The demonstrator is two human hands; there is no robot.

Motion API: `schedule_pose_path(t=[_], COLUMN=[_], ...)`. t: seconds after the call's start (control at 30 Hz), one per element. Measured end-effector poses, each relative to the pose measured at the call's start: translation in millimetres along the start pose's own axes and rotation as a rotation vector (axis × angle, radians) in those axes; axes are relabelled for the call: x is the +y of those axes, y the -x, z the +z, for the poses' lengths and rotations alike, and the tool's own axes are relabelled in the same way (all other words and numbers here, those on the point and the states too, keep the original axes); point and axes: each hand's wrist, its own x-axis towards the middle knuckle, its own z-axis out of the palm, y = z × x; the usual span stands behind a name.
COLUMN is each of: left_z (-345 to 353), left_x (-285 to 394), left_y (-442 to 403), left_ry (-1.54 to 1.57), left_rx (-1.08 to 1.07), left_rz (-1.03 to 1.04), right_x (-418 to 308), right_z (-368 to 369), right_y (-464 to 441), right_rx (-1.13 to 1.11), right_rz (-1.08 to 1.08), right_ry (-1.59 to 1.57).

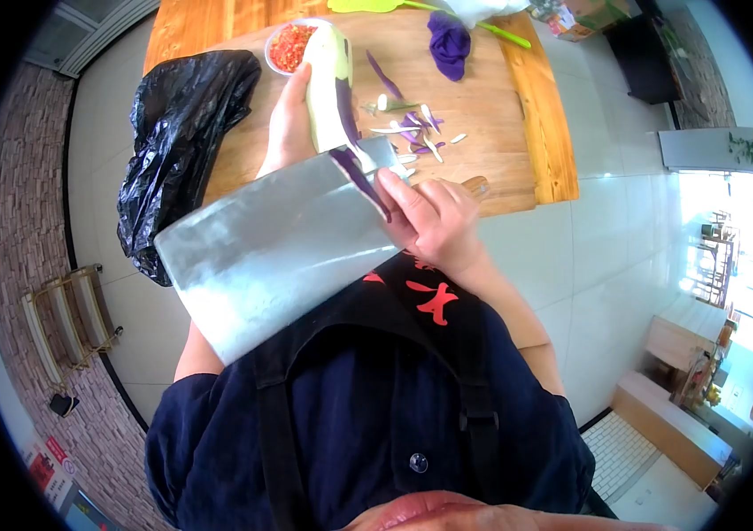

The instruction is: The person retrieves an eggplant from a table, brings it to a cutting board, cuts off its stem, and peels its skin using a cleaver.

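My left hand (288,124) is wrapped round a mostly peeled eggplant (327,75), pale green with a dark purple strip of skin left along it. In my right hand (434,217) is a large cleaver (261,252), its wide blade tilted across in front of my chest. The blade's edge region meets the near end of the eggplant, and the exact contact is partly hidden. A strip of purple peel (360,184) lies over the blade beside my right fingers. Purple and white peelings (416,133) are scattered on the cutting board (487,115).
A bowl of chopped red chilli (288,49) stands beside the eggplant. A black plastic bag (186,142) hangs over the left edge of the wooden table (546,115). A crumpled purple cloth (449,44) and a green handle (505,35) lie at the far side.
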Motion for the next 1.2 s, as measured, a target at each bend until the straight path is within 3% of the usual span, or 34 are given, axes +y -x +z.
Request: schedule_pose_path(t=[0.13,0.3,0.4,0.53,0.77,0.93,1.07,1.1,1.17,1.2], left_z=[-12.2,-9.6,-8.2,-9.3,-8.5,5.1,6.3,-1.4,-14.6,-5.8], left_x=[-8.3,-13.5,-12.9,-27.5,-31.4,-36.8,-44.7,-41.9,-31.4,-27.0], left_y=[-8.3,-8.0,2.7,-4.6,6.3,13.2,16.6,15.3,7.8,8.8], left_ry=[0.045,-0.027,0.120,0.053,0.146,0.138,0.182,0.137,0.113,0.140], left_rx=[-0.062,0.088,-0.050,0.146,0.069,0.082,0.211,0.126,0.041,0.126], left_rz=[-0.005,-0.023,-0.151,-0.047,-0.143,-0.096,0.027,0.003,-0.040,0.004], right_x=[0.7,0.2,9.7,1.4,19.0,18.4,44.4,41.5,36.7,31.9], right_z=[-6.8,0.1,1.3,4.0,15.5,16.7,24.0,19.8,19.1,19.4], right_y=[-1.1,-0.3,5.3,1.7,16.4,16.1,34.8,34.3,43.5,44.3], right_rx=[-0.065,-0.041,-0.043,-0.055,-0.026,-0.017,0.024,-0.048,-0.068,-0.051], right_rz=[-0.023,0.030,0.077,0.046,0.133,0.170,0.461,0.633,0.724,0.684], right_ry=[0.046,0.020,0.074,0.071,0.167,0.138,0.126,0.075,-0.033,-0.072])
